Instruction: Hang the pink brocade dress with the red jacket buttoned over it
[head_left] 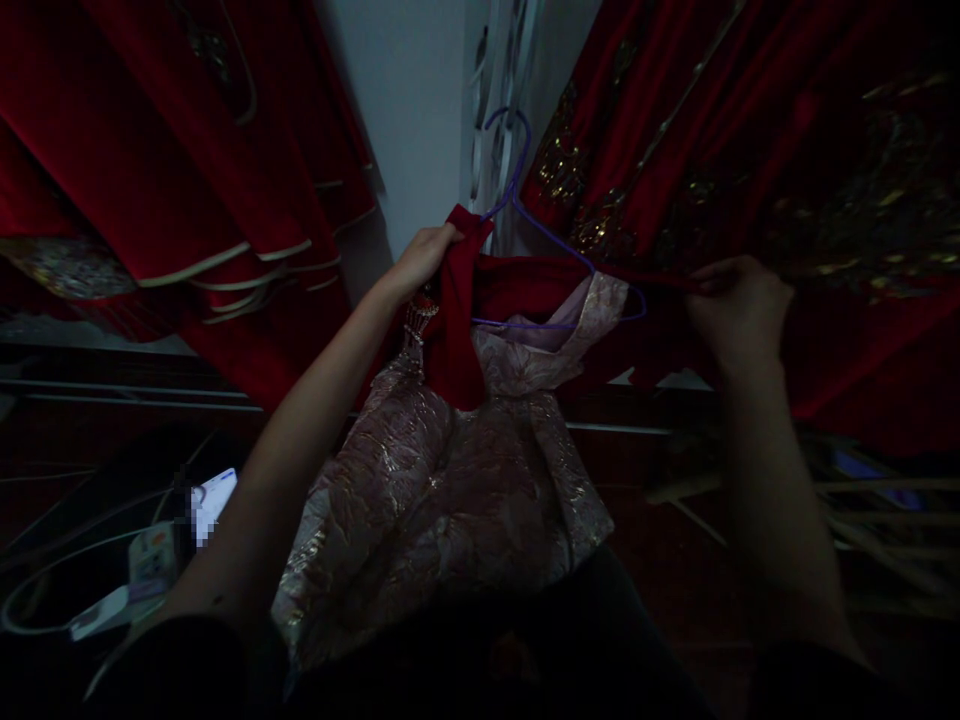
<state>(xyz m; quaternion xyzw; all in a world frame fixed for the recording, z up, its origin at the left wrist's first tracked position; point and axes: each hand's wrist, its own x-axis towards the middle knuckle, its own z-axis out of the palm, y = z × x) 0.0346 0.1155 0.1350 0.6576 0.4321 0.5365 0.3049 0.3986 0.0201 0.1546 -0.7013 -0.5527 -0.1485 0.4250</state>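
A purple wire hanger (525, 215) hangs in front of me with a pale pink and gold brocade garment (457, 490) on it. A red cloth (461, 320) is draped across the hanger's bar and over the garment's neck. My left hand (424, 258) is closed on the red cloth at the hanger's left shoulder. My right hand (739, 305) is closed on the other end of the red cloth, pulled out to the right of the hanger.
Red velvet garments with gold trim (187, 170) hang at the left, and more with gold embroidery (750, 140) at the right. A white wall (412, 110) shows between them. A white device with cables (142, 570) lies on the dark floor at the lower left. Wooden sticks (870, 520) lie at the lower right.
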